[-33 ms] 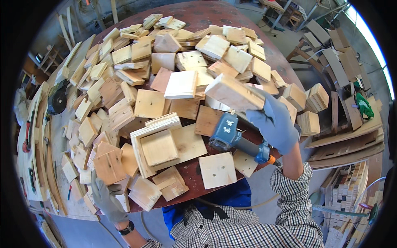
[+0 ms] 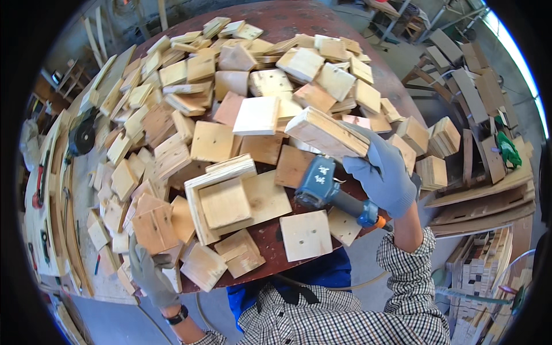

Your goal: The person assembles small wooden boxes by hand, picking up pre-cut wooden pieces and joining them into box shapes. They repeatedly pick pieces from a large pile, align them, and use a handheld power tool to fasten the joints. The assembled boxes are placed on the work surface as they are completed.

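My right hand (image 2: 385, 172), in a grey glove, is closed around the end of a thick wooden block (image 2: 325, 132) and holds it tilted over the pile. Just below it, a blue air nailer (image 2: 316, 184) with an orange fitting lies on the red tabletop (image 2: 273, 244). My left hand (image 2: 152, 273), also gloved, is at the near left edge, beside a brownish wooden block (image 2: 154, 230). Its fingers and thumb are apart, and no held piece shows. Between the hands sits a square block (image 2: 224, 204) on a larger board, bordered by upright strips.
A large heap of wooden blocks (image 2: 230, 98) covers the table. To the left are a black tape roll (image 2: 83, 138), a red-handled tool (image 2: 38, 198) and long strips. Stacked curved boards (image 2: 483, 201) stand at the right, above a pile of cut wood (image 2: 480, 264).
The view has shifted very slightly, so the table contents sit a little further right and lower. Both hands keep about the same pose, the right one still gripping its wooden block.
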`<state>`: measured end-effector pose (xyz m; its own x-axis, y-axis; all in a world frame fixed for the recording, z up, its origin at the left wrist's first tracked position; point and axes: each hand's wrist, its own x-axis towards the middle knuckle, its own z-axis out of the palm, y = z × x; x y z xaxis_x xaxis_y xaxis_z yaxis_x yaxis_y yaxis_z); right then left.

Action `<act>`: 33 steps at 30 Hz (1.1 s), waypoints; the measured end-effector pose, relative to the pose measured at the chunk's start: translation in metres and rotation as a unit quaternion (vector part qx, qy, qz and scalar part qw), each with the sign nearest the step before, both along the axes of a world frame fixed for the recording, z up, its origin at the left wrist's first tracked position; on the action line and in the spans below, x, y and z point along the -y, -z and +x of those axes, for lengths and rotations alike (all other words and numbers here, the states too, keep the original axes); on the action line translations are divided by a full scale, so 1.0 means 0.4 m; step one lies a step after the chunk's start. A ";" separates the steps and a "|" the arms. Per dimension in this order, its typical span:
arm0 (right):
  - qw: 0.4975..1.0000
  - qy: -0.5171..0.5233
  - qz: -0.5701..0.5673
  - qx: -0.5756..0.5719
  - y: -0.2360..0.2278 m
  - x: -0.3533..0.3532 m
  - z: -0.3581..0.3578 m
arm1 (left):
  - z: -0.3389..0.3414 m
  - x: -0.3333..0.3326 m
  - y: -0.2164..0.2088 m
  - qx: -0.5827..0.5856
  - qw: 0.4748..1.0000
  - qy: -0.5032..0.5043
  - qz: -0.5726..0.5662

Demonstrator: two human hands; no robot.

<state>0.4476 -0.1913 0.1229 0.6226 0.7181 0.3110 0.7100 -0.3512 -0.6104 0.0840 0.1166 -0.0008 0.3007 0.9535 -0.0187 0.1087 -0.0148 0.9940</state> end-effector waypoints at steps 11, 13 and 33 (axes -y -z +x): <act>0.900 -0.201 -0.100 0.373 0.065 -0.176 -0.152 | 0.054 0.106 -0.082 -0.111 0.948 -0.035 0.296; 0.880 -0.254 -0.084 0.393 0.101 -0.218 -0.146 | 0.050 0.111 -0.071 -0.098 0.953 -0.029 0.284; 0.931 -0.253 -0.125 0.233 0.146 -0.255 -0.156 | 0.087 0.157 -0.049 -0.107 0.943 0.034 0.313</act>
<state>0.3853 -0.0892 0.0647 0.0254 0.9690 0.2459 0.9902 0.0094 -0.1393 0.1187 0.0537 0.0186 0.4147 0.7769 0.4738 0.2827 -0.6049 0.7444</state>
